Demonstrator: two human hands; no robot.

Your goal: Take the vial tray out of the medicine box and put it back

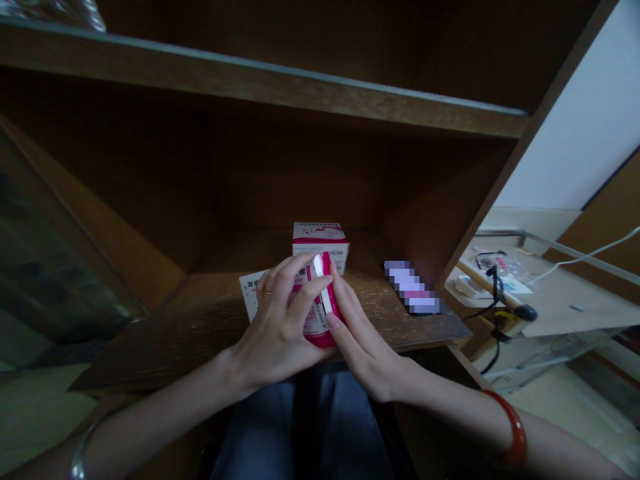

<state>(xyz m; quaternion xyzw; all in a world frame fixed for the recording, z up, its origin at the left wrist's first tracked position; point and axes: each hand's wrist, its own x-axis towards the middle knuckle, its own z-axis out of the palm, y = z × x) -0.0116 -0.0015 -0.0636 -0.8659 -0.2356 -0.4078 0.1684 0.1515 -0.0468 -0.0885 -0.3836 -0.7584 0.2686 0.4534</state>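
Observation:
A pink-and-white printed package (315,321) is held up between my two hands, just over the front of the wooden shelf. My left hand (280,313) wraps round its left side, fingers curled over the top; a ring is on one finger. My right hand (363,340) presses against the deep pink right end, its fingers straight and together, the thumb on the edge. A white strip shows along that end; whether it is a flap or a lid rim I cannot tell. Behind the hands stands a white-and-pink carton (320,233). A printed white sheet or flat box (249,293) lies partly hidden beneath my left hand.
A phone with a blurred screen (413,288) lies at the right of the worn wooden shelf (210,320). An upper shelf board (270,87) crosses overhead. To the right, a side table (560,300) carries cables and small items. My legs are below the shelf edge.

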